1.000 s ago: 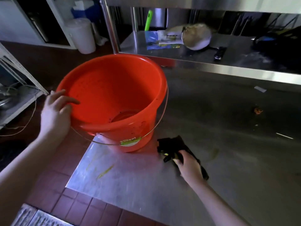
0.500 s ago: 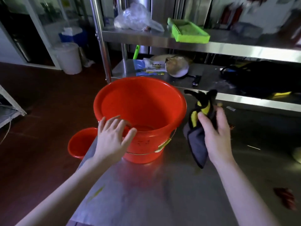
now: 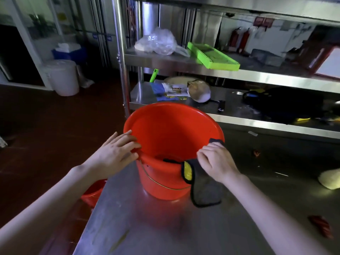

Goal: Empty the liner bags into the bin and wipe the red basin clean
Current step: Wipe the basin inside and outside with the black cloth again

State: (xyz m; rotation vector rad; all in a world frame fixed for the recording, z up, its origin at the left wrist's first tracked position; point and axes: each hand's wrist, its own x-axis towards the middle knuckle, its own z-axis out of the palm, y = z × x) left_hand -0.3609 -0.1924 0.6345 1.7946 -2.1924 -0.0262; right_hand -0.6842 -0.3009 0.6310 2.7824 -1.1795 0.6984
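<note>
A red basin (image 3: 171,137), bucket-shaped with a wire handle, stands upright on the steel table (image 3: 165,227). My left hand (image 3: 117,153) grips its near left rim, fingers curled over the edge. My right hand (image 3: 217,161) presses a dark grey cloth (image 3: 204,188) with a yellow patch against the near right rim. The cloth drapes over the rim, part of it inside the basin and part hanging down the outside wall.
A second red basin (image 3: 92,192) sits on the floor left of the table. Behind stands a steel shelf rack (image 3: 239,76) with a clear plastic bag (image 3: 158,43), a green tray (image 3: 213,56) and a pan (image 3: 200,91). A white bin (image 3: 63,76) is at the far left. Red scraps (image 3: 320,225) lie on the table at right.
My right hand lifted the cloth from the table and brought it onto the basin's right rim. My left hand shifted to grip the near left rim. The view tilted upward.
</note>
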